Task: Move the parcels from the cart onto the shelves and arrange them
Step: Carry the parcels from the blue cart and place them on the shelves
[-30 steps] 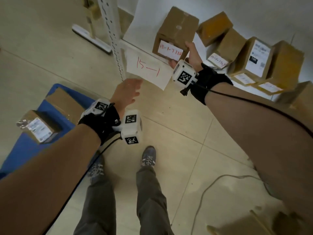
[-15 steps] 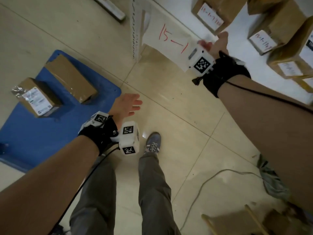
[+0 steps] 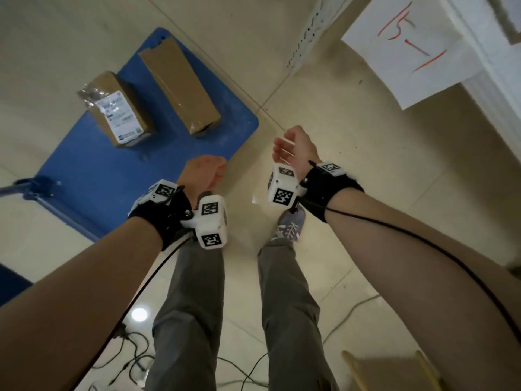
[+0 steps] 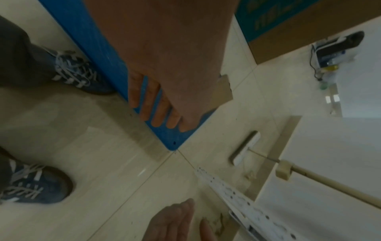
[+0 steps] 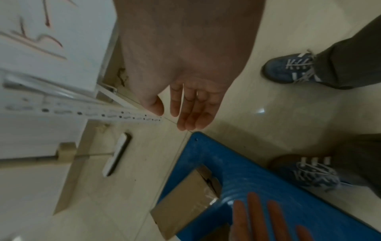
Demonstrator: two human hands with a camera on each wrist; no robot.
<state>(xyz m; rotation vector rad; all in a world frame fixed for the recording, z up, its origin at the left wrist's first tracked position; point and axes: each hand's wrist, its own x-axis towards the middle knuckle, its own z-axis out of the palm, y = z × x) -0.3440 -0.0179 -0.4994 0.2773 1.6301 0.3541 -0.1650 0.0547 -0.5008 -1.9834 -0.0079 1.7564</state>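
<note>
Your left hand (image 3: 203, 171) and right hand (image 3: 296, 149) hang empty over the floor, fingers straight and relaxed. 2 parcels lie on the blue cart (image 3: 93, 176): a labelled parcel (image 3: 118, 110) beside a plain parcel (image 3: 180, 86).

Two parcels (image 3: 180, 86) side by side on the cart (image 3: 112, 176) — shelf post (image 3: 310, 32) to its right.

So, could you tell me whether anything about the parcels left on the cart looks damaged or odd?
The labelled parcel has crumpled clear plastic bunched at its far end, and the plain parcel shows wrinkled tape. Both lie flat on the blue cart; nothing spilled.
</note>
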